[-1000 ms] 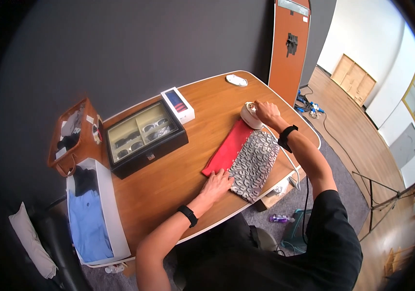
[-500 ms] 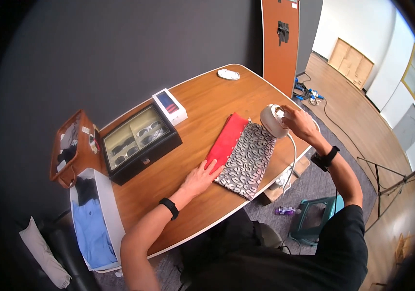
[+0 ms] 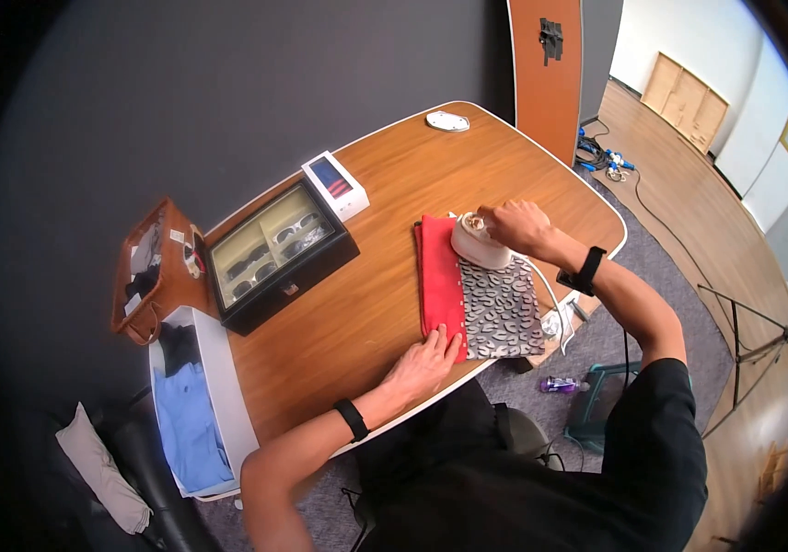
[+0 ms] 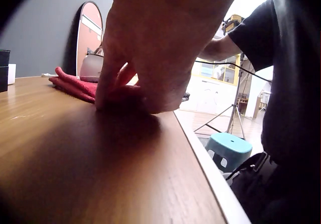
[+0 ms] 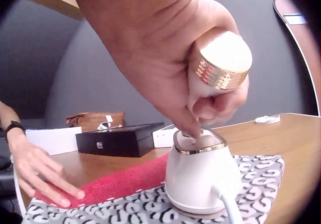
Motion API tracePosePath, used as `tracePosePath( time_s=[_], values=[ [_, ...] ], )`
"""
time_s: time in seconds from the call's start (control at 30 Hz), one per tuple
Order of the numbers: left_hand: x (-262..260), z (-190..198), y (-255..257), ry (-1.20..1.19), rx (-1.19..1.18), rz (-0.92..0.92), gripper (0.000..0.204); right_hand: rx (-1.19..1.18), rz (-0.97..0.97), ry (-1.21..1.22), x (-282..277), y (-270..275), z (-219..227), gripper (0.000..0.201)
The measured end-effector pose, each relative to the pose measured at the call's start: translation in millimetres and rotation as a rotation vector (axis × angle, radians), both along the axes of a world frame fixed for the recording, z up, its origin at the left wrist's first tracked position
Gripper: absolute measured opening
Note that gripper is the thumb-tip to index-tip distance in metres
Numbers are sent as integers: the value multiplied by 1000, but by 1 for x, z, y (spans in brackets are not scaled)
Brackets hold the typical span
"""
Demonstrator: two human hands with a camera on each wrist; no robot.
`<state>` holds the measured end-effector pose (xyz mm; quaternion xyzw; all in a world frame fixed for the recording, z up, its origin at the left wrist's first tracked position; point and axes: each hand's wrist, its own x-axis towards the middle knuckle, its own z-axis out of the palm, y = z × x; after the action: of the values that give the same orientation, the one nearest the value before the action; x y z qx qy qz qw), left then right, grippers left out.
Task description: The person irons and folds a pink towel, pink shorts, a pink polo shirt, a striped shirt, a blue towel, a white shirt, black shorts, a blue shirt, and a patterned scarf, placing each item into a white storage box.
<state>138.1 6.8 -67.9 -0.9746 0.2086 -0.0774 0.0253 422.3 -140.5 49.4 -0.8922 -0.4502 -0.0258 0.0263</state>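
Observation:
My right hand (image 3: 521,228) grips the handle of a small white iron (image 5: 200,176) with gold trim. In the right wrist view the iron's base sits on the leopard-print part (image 3: 504,317) of a folded cloth, over the cloth's far end in the head view. The cloth's red part (image 3: 440,276) lies along the left side. My left hand (image 3: 420,368) rests with extended fingers on the red part's near end, close to the table's front edge. From the iron a white cord (image 5: 231,209) runs off; the iron's soleplate is hidden.
On the table (image 3: 371,294) stand a black glasses case (image 3: 288,285), a white phone box (image 3: 337,189), a brown basket (image 3: 168,285) and a white box (image 3: 228,405) holding blue clothing. A white flat stand (image 3: 447,121) lies far back. A teal stool (image 4: 229,146) is on the floor.
The iron went from the cloth's far end out to its right side, then back left onto the cloth. The cloth now lies turned straighter, and my left hand stays at its near end.

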Motion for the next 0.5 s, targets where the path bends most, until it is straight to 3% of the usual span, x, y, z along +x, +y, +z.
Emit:
tracePosePath(
  time_s=[0.13,0.3,0.43,0.5],
  values=[
    [-3,1,-4,-14,49,-9,64,-9,-122,-63,44,0,-4,33],
    [-6,-5,-11,-63,160,11,55,-42,-231,-252,87,-53,-2,30],
    [-2,-20,-32,-205,288,16,47,106,-342,-107,56,-103,30,31],
    [5,-7,-55,-157,335,72,48,153,-346,-27,34,-122,43,35]
  ],
)
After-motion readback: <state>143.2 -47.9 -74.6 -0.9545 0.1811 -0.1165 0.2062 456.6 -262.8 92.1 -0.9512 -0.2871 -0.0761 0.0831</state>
